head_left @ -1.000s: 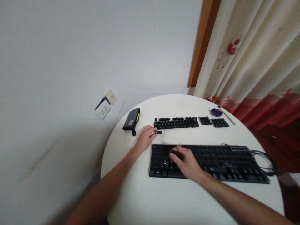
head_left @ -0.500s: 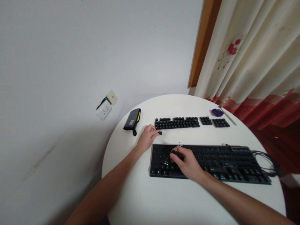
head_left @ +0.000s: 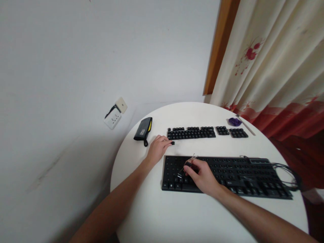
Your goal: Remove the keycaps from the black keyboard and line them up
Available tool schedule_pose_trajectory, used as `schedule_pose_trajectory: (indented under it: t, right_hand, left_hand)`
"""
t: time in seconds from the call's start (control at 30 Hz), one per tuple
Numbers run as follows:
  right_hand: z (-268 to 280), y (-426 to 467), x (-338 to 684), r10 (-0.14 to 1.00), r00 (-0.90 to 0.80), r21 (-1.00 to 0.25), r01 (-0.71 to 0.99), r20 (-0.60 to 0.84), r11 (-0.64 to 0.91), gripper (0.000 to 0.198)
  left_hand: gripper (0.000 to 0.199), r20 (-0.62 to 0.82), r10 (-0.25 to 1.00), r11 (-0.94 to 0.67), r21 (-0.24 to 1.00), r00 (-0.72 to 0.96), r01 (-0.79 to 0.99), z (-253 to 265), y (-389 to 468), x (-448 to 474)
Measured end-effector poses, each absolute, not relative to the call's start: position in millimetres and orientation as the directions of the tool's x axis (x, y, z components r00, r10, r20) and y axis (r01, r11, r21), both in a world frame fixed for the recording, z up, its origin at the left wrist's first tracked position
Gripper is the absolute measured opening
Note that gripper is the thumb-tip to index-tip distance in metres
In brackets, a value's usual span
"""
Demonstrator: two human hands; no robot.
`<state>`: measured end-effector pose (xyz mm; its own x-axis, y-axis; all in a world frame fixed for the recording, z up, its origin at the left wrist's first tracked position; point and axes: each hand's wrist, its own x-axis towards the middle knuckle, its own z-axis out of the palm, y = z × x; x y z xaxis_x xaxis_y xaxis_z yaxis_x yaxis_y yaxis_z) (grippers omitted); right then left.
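Observation:
My left hand (head_left: pixel 157 148) pinches a small black keycap (head_left: pixel 172 143) at its fingertips, just below the left end of the rows of loose keycaps (head_left: pixel 191 134). Over the left part of the black keyboard (head_left: pixel 235 172), my right hand (head_left: pixel 202 173) is closed around a keycap puller (head_left: pixel 187 165) with a dark grip and thin wires. The wire ends point down at the keys. Many key positions in the keyboard's upper left are bare, while the bottom row still carries caps. My right hand hides part of the keyboard's middle.
A dark pouch (head_left: pixel 143 129) with a wrist loop lies at the table's left. Two more blocks of keycaps (head_left: pixel 238 133), a purple lump (head_left: pixel 235 121) and a white stick-like brush (head_left: pixel 246 125) are at the back right. A coiled cable (head_left: pixel 288 179) hangs over the right edge.
The left hand and its keycap have shifted very slightly, up towards the keycap rows. The right hand and the puller stay where they were.

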<state>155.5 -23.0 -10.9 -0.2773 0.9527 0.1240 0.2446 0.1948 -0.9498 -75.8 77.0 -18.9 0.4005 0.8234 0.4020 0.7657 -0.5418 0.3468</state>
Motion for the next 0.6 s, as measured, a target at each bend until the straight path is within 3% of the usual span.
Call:
schedule_pose_trajectory:
  t: [0.6]
  right_hand:
    - [-9.5,-24.1,155.7,0.949,-0.288,-0.951,0.236,0.127,0.198,0.017]
  left_hand:
    - [0.013,0.507,0.801,-0.521,0.328,0.319,0.788,-27.2,80.4,-75.5]
